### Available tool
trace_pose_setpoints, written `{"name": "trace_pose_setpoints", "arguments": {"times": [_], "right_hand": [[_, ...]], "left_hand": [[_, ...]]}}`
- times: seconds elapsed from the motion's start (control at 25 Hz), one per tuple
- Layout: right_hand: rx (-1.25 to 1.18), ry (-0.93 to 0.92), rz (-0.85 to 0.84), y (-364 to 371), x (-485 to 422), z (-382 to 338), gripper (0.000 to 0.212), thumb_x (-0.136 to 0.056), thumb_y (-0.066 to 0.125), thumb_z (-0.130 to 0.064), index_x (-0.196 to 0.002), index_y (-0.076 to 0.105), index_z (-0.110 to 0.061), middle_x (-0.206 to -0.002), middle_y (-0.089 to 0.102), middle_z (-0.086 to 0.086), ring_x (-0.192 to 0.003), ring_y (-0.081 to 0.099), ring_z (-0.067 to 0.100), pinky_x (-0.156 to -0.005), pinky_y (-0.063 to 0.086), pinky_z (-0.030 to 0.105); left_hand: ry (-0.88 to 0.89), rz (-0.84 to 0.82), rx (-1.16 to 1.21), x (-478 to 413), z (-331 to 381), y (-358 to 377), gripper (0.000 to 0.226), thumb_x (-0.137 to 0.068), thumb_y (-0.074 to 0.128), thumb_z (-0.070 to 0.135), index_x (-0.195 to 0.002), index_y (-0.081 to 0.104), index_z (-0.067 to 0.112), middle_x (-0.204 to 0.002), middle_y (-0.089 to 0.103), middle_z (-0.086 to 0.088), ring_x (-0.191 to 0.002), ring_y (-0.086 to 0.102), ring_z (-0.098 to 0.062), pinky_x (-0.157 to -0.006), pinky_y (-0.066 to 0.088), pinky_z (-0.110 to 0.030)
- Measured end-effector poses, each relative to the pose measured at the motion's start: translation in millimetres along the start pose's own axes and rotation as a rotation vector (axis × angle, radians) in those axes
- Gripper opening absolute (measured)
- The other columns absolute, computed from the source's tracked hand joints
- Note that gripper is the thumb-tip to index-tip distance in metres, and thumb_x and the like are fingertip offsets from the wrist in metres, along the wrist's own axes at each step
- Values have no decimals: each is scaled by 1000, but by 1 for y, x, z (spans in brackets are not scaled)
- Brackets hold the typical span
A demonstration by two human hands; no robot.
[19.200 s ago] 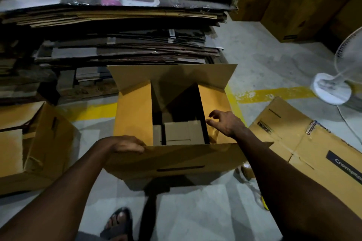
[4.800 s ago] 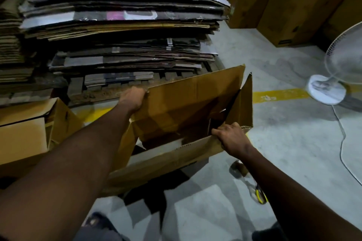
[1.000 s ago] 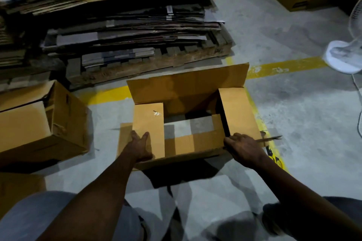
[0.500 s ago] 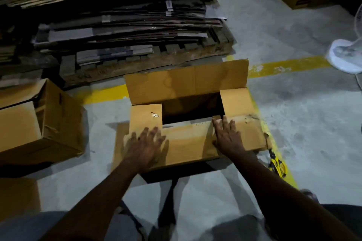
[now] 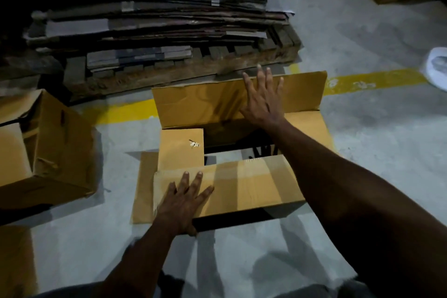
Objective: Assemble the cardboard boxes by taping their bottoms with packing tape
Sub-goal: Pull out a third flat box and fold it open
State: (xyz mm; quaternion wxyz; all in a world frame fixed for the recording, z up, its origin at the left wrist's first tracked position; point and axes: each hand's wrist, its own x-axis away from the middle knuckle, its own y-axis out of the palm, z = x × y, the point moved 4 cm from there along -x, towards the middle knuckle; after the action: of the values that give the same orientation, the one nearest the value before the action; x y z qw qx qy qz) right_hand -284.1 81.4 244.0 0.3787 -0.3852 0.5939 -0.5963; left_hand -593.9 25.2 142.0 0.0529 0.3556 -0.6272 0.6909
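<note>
Cardboard box [image 5: 256,176] sits on the concrete floor [image 5: 387,152], centre of view, just in front of the person, open end up w/ flaps partly folded in. Left hand [image 5: 183,201] lies flat on the near flap [image 5: 232,191], fingers straight & spread, pressing down, gripping nothing. Right hand [image 5: 262,101] reaches across the box, fingers straight & splayed over the far flap [image 5: 193,104], which stands upright. Its fingertips pass the flap's top edge; can't tell if the palm touches. Left side flap [image 5: 181,149] is folded in, w/ the near flap over its front edge. Right side flap [image 5: 314,126] is folded in too, partly hidden by the right forearm. A dark gap shows between the flaps mid-box. Second box [image 5: 48,147] lies tilted at left, apart. Behind: pallet [image 5: 193,72] w/ a stack of flattened cardboard [image 5: 157,19], plus a yellow line [image 5: 375,81] on the floor.
</note>
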Motion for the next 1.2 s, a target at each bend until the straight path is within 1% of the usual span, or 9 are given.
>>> {"name": "trace_pose_setpoints", "arguments": {"times": [0.12,0.32,0.48,0.68,0.76,0.84,0.88,1.04,1.2], "right_hand": [[111,-46,-99,7,-30,-6,77,-95,46,-53,-157,10,-24,-161,19,14,-149,8,38,-115,1,66],[30,-138,-36,2,-16,-11,31,-100,49,-26,-130,48,-18,-125,55,10,-117,52,33,-101,37,49],[-14,-174,28,10,8,-16,28,-92,55,-13,-119,54,-21,-113,59,5,-105,57,31,-88,35,44],[-37,-202,86,27,41,-17,26,-83,63,-14,-109,62,-19,-104,62,9,-95,60,34,-82,38,43],[-66,-245,19,53,70,-9,26,-86,60,-24,-112,61,-20,-114,62,9,-103,58,34,-84,39,43],[-56,-223,-104,85,105,2,40,-96,49,-36,-133,52,-23,-142,50,7,-126,48,34,-95,38,48],[-36,-202,-165,100,122,7,46,-100,42,-39,-144,43,-24,-153,39,7,-137,39,34,-102,35,53],[-32,-168,-322,124,155,19,61,-104,34,-34,-158,5,-27,-166,1,5,-151,4,35,-115,15,62],[-91,-171,-308,118,149,30,57,-106,26,-36,-157,4,-27,-166,-3,3,-152,-1,29,-118,9,56]], "left_hand": [[45,73,-34,-4,-3,-3,119,-75,69,55,-142,-28,38,-158,-24,-12,-144,-13,-46,-112,10,-63],[-100,87,41,-12,-13,-6,124,-62,71,67,-142,-22,49,-156,-26,-15,-140,-12,-53,-99,8,-77],[-81,67,42,-23,-13,-19,121,-66,70,64,-141,-23,50,-157,-25,-11,-142,-10,-47,-103,14,-74],[-106,97,65,-21,-19,-15,118,-64,69,67,-144,-18,50,-156,-27,-11,-144,-11,-44,-104,13,-72],[-135,140,58,-13,-18,-17,118,-57,69,72,-147,-3,45,-159,-2,-18,-143,10,-44,-101,25,-68],[-138,157,67,-7,-18,-17,120,-44,70,75,-146,21,36,-148,34,-23,-128,40,-45,-88,42,-60],[-114,174,62,-6,-16,-16,118,-43,68,77,-145,29,30,-144,39,-23,-123,45,-44,-86,44,-58],[-67,222,65,-21,8,-25,102,-69,49,78,-150,28,19,-158,19,-18,-142,23,-41,-102,28,-67],[-54,180,54,-56,52,-47,80,-90,33,57,-154,9,16,-161,-5,-13,-148,1,-37,-110,14,-65]]}}
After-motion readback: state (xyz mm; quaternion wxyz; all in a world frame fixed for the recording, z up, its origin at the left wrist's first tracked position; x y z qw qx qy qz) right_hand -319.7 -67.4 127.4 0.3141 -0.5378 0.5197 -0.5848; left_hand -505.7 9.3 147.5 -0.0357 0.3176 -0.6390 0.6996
